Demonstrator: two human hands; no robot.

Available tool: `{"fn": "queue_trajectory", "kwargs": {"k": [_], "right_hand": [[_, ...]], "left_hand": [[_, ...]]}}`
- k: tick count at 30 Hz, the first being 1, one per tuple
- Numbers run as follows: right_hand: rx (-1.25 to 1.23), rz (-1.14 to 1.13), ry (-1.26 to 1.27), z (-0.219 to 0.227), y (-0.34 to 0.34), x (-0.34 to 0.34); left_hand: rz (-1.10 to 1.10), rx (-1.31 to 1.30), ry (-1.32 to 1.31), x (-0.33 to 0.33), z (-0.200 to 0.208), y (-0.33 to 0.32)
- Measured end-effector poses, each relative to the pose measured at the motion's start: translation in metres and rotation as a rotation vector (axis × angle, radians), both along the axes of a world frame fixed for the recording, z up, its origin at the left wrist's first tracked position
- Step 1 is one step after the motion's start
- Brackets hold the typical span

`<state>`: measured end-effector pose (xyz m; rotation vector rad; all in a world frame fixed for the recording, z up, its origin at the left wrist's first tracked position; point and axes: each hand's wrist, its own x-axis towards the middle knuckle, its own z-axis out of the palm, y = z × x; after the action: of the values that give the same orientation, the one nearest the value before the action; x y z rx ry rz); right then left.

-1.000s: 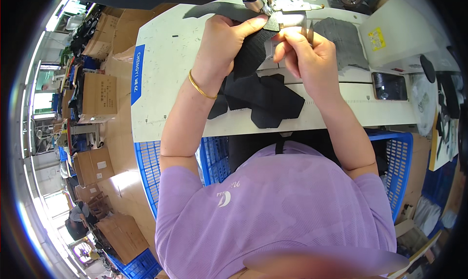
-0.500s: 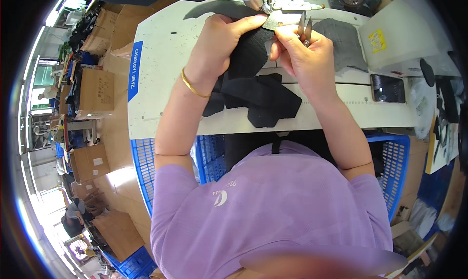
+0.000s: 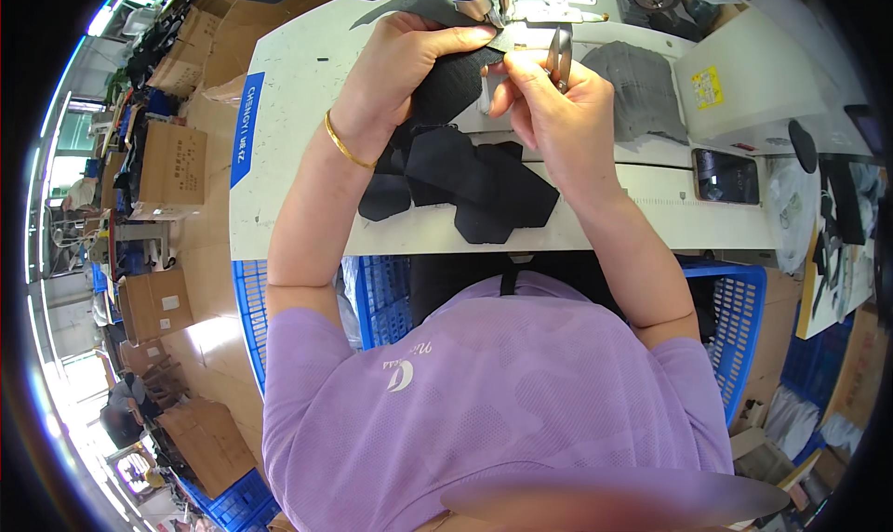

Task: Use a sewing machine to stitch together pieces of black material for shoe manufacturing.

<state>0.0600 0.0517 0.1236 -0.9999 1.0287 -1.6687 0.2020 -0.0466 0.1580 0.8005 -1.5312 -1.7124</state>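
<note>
My left hand (image 3: 383, 72), with a gold bangle at its wrist, is closed on a black fabric piece (image 3: 454, 87). Its thumb presses the top edge close to the sewing machine's presser foot area (image 3: 498, 19). Opposite, the thumb and forefinger of my right hand (image 3: 566, 113) pinch a light grey edge (image 3: 505, 41) of the same piece. Small dark metal thread snips (image 3: 560, 56) are tucked in the right hand, blades pointing away from me. Several loose black fabric pieces (image 3: 465, 183) lie overlapped on the table below my hands.
A stack of grey fabric pieces (image 3: 634, 90) lies right of my right hand, beside a translucent bin (image 3: 744, 72). A phone (image 3: 726, 176) rests near the table's right side. Blue plastic baskets (image 3: 739, 327) stand below the front edge. A dark curved strip (image 3: 409, 7) lies at the back.
The whole view has shifted slightly, so table and hands sit further left. Seen now, the snips' blades lie closer together than before. Both hands still hold the fabric by the machine.
</note>
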Motion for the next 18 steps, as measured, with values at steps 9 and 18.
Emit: {"fn": "queue_trajectory", "kwargs": {"k": [9,18], "right_hand": [[0.018,0.086,-0.052,-0.004,0.004,-0.006],[0.036,0.116,0.008,-0.012,0.003,-0.010]], "left_hand": [[0.028,-0.113,-0.042,-0.005,-0.004,-0.011],[0.032,-0.193,0.064,-0.013,-0.013,-0.024]]}}
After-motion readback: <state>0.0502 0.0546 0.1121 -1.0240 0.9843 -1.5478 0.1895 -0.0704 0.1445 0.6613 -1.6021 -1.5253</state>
